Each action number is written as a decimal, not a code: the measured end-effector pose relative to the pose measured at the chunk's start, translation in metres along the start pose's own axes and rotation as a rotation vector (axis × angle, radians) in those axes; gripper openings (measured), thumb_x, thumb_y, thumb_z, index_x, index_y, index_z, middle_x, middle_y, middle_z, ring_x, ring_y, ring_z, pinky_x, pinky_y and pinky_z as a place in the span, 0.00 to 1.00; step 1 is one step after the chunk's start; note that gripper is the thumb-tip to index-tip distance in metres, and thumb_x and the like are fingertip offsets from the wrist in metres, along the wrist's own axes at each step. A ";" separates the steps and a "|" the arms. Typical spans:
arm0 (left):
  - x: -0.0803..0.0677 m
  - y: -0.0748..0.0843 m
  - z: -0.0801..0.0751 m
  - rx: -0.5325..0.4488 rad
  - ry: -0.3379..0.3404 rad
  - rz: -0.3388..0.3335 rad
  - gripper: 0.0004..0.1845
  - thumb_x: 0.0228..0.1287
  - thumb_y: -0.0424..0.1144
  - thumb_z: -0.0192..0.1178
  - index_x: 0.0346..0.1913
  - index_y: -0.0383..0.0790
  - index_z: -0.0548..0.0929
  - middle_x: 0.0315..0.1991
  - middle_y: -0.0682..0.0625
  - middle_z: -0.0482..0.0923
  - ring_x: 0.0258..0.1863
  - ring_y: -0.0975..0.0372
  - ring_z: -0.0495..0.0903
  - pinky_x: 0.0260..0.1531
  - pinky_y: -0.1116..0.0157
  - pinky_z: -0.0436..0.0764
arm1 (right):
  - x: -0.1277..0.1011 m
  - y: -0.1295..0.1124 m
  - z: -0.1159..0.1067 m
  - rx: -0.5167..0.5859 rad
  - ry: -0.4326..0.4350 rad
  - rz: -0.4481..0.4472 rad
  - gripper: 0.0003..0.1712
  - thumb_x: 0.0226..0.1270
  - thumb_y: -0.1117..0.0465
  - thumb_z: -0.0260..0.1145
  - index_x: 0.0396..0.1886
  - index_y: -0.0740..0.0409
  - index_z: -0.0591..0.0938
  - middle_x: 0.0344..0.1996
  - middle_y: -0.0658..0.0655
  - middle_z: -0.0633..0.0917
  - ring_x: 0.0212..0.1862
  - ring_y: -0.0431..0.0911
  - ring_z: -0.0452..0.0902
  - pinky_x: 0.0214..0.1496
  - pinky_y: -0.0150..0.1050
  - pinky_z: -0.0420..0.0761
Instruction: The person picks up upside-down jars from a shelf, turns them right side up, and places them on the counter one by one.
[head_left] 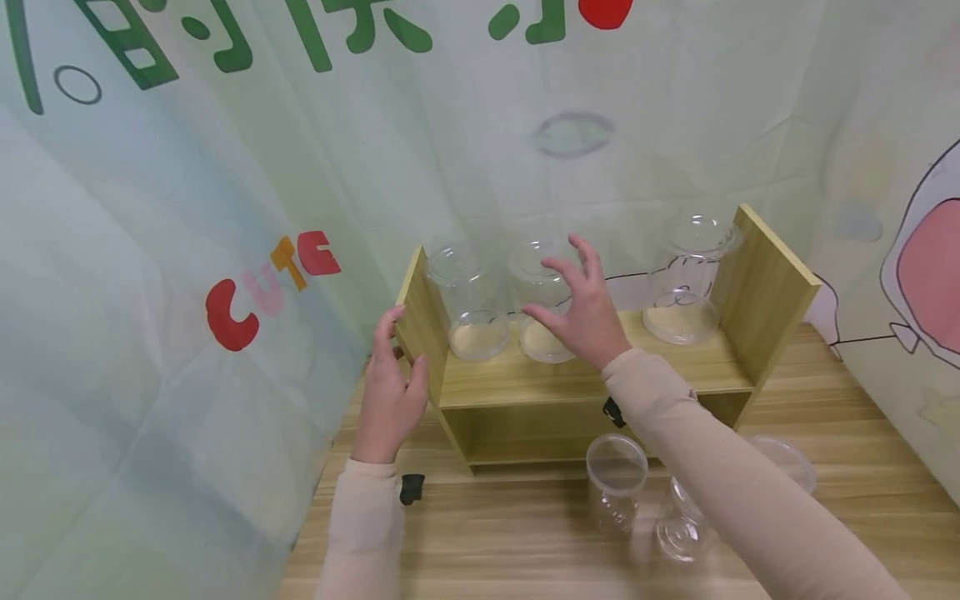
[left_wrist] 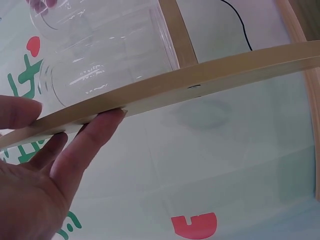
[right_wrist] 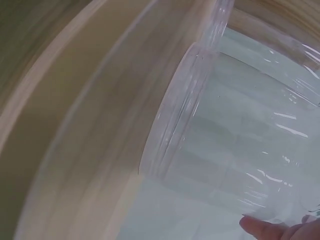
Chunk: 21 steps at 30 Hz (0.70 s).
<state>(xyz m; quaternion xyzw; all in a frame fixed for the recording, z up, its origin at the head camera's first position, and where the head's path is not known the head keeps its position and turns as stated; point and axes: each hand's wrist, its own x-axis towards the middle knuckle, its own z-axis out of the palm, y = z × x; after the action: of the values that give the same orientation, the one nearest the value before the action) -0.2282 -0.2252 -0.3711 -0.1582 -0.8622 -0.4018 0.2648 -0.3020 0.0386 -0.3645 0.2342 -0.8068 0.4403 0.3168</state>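
Clear plastic jar (head_left: 542, 302) on the wooden shelf (head_left: 592, 379); right hand (head_left: 585, 312) spread beside it, left hand (head_left: 390, 396) gripping the shelf's left panel; a nudge could topple it.

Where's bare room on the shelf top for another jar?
The free patch on the shelf top lies between the middle jar and the right jar. The left end is crowded: left jar and middle jar sit close, with the right hand at the middle one.
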 end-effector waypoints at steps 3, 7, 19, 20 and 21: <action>0.000 0.001 -0.001 0.005 0.003 0.001 0.35 0.67 0.23 0.52 0.73 0.45 0.53 0.68 0.39 0.62 0.51 0.48 0.76 0.56 0.46 0.75 | 0.000 -0.001 -0.003 0.019 -0.004 0.008 0.35 0.50 0.60 0.82 0.57 0.64 0.78 0.72 0.66 0.58 0.69 0.63 0.60 0.68 0.57 0.65; 0.000 0.002 0.000 0.005 0.000 -0.005 0.36 0.67 0.23 0.52 0.73 0.46 0.52 0.68 0.39 0.63 0.50 0.48 0.76 0.55 0.47 0.76 | -0.001 0.002 -0.006 0.031 0.029 0.017 0.35 0.50 0.59 0.82 0.57 0.64 0.79 0.71 0.65 0.60 0.69 0.63 0.60 0.67 0.56 0.67; -0.002 0.003 0.001 0.003 -0.018 -0.043 0.35 0.70 0.24 0.50 0.74 0.48 0.51 0.69 0.39 0.61 0.51 0.46 0.76 0.53 0.45 0.76 | -0.012 0.004 -0.021 0.085 0.093 0.070 0.34 0.51 0.59 0.81 0.58 0.63 0.79 0.70 0.62 0.63 0.70 0.59 0.61 0.66 0.54 0.69; -0.002 0.003 0.001 0.003 -0.018 -0.041 0.35 0.70 0.24 0.50 0.74 0.48 0.51 0.69 0.39 0.61 0.51 0.46 0.75 0.53 0.45 0.76 | -0.013 0.003 -0.022 0.098 0.095 0.083 0.35 0.51 0.59 0.81 0.58 0.63 0.79 0.70 0.61 0.63 0.69 0.59 0.61 0.66 0.55 0.70; -0.002 0.003 0.001 0.003 -0.018 -0.039 0.35 0.70 0.24 0.50 0.74 0.47 0.51 0.69 0.39 0.61 0.52 0.46 0.75 0.53 0.45 0.76 | -0.013 0.002 -0.023 0.111 0.099 0.095 0.35 0.51 0.59 0.81 0.58 0.63 0.79 0.71 0.61 0.63 0.69 0.59 0.62 0.65 0.55 0.71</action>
<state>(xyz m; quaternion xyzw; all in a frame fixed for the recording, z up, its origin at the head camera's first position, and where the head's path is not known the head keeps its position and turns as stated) -0.2253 -0.2226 -0.3707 -0.1445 -0.8681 -0.4042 0.2494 -0.2871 0.0609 -0.3655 0.1910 -0.7747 0.5098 0.3215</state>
